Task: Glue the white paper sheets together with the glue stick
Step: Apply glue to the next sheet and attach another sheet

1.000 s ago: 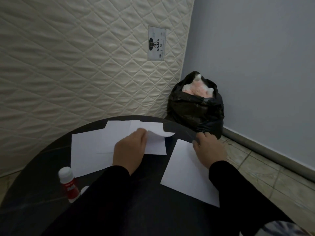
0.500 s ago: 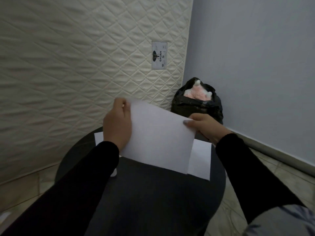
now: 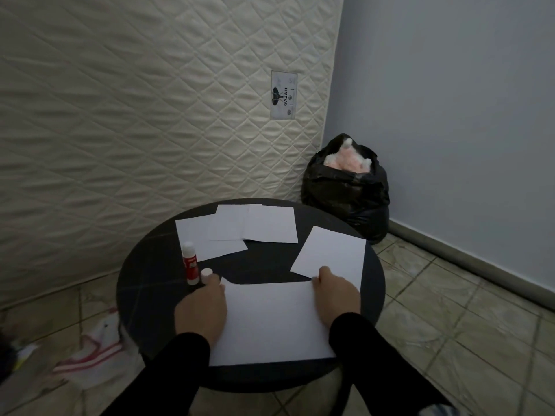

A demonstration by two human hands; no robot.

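Note:
A white paper sheet (image 3: 270,319) lies flat at the near side of the round black table (image 3: 141,283). My left hand (image 3: 201,310) rests on its left edge and my right hand (image 3: 336,295) on its right edge, both flat, pressing it down. A second sheet (image 3: 330,253) lies just beyond the right hand. Three overlapping sheets (image 3: 240,229) sit at the far side. The red-and-white glue stick (image 3: 189,262) stands upright left of the sheets, its white cap (image 3: 206,273) beside it, close to my left fingertips.
A quilted mattress (image 3: 150,115) leans against the wall behind the table. A full black rubbish bag (image 3: 345,190) stands in the corner at the right. A white and red cloth (image 3: 93,349) lies on the tiled floor at the left.
The sheet that both hands held up in the air half a second ago now lies flat on the near side of the table under both hands. The camera tilted down.

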